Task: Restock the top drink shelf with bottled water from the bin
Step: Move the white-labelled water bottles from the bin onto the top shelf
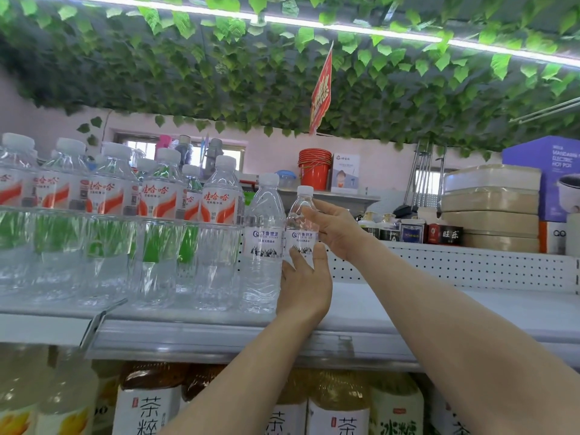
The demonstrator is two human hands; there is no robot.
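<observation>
A small clear water bottle (302, 226) with a white cap and a white-and-blue label stands upright on the top shelf (439, 312), held by both hands. My left hand (306, 284) wraps its lower part from below. My right hand (332, 229) grips its upper body from the right. To its left, touching or nearly so, stands a taller bottle (263, 246) with the same label. The bin is not in view.
Several water bottles with red-and-white labels (119, 221) fill the shelf's left part. To the right of my hands the shelf surface is bare, backed by a white pegboard (455, 265). Tea bottles (150, 403) line the shelf below. Boxes and tins (489, 208) sit behind.
</observation>
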